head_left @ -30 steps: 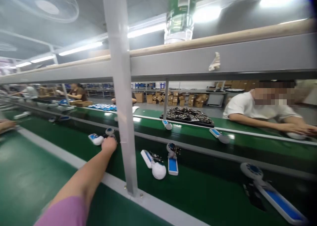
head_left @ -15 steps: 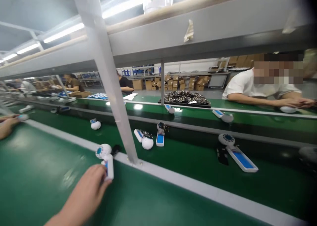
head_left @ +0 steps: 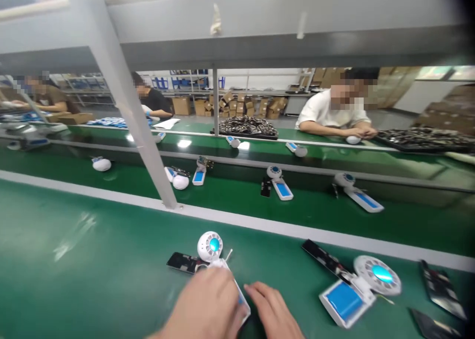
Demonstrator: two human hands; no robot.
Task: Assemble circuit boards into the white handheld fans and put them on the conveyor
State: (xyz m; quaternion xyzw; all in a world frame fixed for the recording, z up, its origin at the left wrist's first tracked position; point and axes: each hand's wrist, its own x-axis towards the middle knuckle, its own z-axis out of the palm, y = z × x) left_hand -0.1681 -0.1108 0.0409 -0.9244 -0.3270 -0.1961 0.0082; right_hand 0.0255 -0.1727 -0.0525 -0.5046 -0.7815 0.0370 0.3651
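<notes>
My left hand [head_left: 208, 299] is closed over the white handle of a small fan unit [head_left: 211, 246] on the green table, at bottom centre. The unit's round head, with a shiny blue centre, points away from me, and a dark circuit board [head_left: 181, 261] sticks out to its left. Just right of the handle, my right hand [head_left: 272, 309] has its fingers stretched out, with nothing seen in it. A second opened fan unit [head_left: 343, 299] lies further right, showing a blue battery, a board and a round head.
Loose dark boards [head_left: 441, 289] lie at the far right. Beyond the white rail [head_left: 260, 224], a green conveyor [head_left: 237, 200] carries several fan units. A slanted metal post [head_left: 137, 126] rises from the rail. A person in white [head_left: 330, 111] works across the line, near black trays of parts [head_left: 247, 127].
The view has swung right. My left hand has brought the fan unit from the rail onto the near table. My right hand and the second unit have come into view.
</notes>
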